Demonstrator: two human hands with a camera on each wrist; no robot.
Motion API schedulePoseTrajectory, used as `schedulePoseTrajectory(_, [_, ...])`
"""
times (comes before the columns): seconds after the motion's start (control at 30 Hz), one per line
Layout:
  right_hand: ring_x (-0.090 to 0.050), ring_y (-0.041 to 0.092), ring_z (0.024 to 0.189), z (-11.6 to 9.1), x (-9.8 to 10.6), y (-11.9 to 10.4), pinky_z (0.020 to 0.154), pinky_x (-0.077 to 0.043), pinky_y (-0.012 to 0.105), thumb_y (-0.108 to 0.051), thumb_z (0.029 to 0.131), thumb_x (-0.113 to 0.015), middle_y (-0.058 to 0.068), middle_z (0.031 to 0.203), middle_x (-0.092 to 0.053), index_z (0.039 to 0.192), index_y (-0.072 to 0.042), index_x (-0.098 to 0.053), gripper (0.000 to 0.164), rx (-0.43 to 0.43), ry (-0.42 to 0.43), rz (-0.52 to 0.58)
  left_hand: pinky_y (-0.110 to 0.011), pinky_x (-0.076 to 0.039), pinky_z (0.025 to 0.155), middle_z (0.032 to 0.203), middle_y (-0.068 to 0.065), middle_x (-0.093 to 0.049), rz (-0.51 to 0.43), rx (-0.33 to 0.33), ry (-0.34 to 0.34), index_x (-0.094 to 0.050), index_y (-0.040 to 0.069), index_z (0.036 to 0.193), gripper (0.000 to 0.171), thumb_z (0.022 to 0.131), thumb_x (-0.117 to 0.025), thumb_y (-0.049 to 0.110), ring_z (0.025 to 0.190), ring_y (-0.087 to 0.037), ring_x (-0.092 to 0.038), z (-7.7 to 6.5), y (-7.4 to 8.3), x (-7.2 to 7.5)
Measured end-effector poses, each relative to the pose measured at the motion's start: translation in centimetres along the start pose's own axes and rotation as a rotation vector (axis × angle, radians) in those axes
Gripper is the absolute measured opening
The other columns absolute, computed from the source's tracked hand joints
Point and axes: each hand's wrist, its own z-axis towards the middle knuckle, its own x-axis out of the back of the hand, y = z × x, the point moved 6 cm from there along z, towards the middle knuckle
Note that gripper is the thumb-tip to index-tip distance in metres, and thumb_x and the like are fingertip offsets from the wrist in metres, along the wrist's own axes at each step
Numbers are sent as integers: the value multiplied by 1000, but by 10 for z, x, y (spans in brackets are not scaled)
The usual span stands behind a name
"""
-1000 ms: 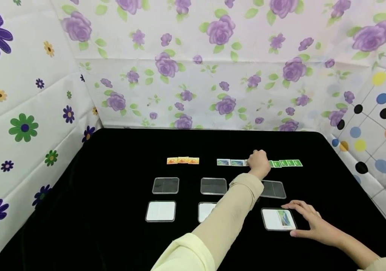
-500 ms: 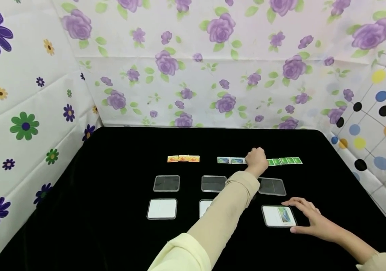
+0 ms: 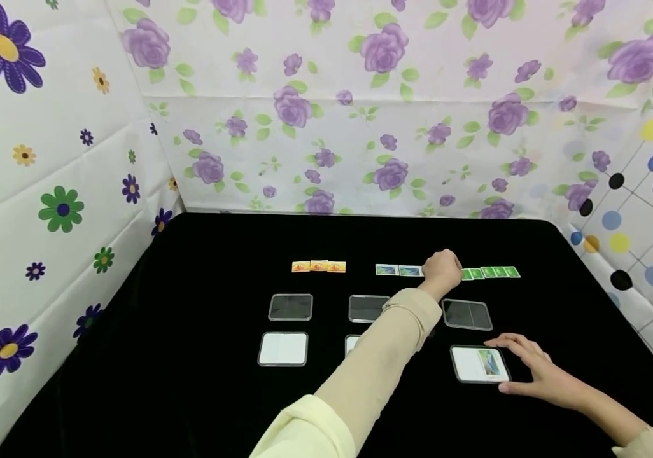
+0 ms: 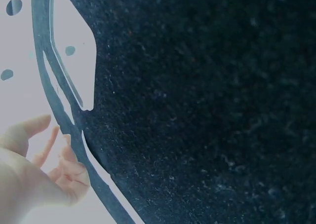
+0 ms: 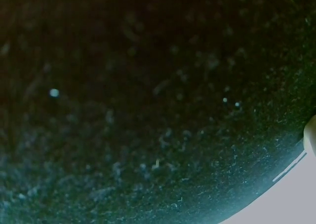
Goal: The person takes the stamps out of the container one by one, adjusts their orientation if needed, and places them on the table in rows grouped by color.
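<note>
My left hand (image 3: 442,271) reaches over the far row of stamps, with its fingers bent down at the right end of the blue stamps (image 3: 398,270). It hides the middle of that row, so I cannot tell what is between its fingertips. In the left wrist view, thumb and fingers (image 4: 68,182) show bent and washed out. My right hand (image 3: 538,375) holds a clear plastic case (image 3: 466,364) at its right end, thumb at the near corner and fingertips at the far one. On the case's white insert lies one blue stamp (image 3: 492,362). A fingertip (image 5: 310,135) shows in the right wrist view.
Green stamps (image 3: 489,272) lie right of the left hand; orange stamps (image 3: 319,266) lie farther left. Clear lids (image 3: 290,307) form a middle row. Another white-lined case (image 3: 283,349) is near left, and a third is partly behind the left sleeve (image 3: 384,350). Black cloth covers the table.
The head view has turned slightly, so everything sits a little farther right. Both hands stay almost in place, the left at the stamp row and the right at the case.
</note>
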Motion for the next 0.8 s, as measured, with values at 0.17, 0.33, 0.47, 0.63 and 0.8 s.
schedulePoseTrajectory(0.17, [-38,31,104,0,-1,2,73,-28,35,-28,72,-81,9,128,-40,129,-19,-49,66,-11,-18,22,-20,-41,51,79,17,-67,9,-52,-8,-71,29,79,11,87,-63,27,62,-4,-57,-17,8,15])
schedulePoseTrajectory(0.33, [-38,31,105,2,0,3,73,-28,35,-29,72,-81,9,128,-40,130,-20,-48,67,-13,-25,21,-19,-40,50,83,17,-67,-1,-106,-19,-71,29,82,10,89,-64,32,62,-2,-56,-24,14,20])
schedulePoseTrajectory(0.47, [-38,29,104,4,0,2,73,-28,35,-27,71,-82,8,127,-40,129,-19,-49,68,11,-8,2,-18,-41,52,86,18,-68,-4,-121,-43,-72,31,85,7,87,-66,35,65,-1,-57,-29,13,17])
schedulePoseTrajectory(0.63, [-34,19,107,2,1,2,74,-30,39,-24,71,-82,6,127,-40,130,-19,-49,68,19,6,-9,-15,-40,53,88,21,-68,53,-184,-67,-73,33,91,8,87,-66,37,67,2,-57,-39,12,11])
schedulePoseTrajectory(0.8, [-25,-3,107,0,-3,2,75,-29,37,-25,72,-81,1,129,-39,131,-19,-49,68,21,8,8,-14,-38,54,86,22,-67,95,-234,-39,-72,34,92,9,88,-65,37,64,4,-54,-50,9,10])
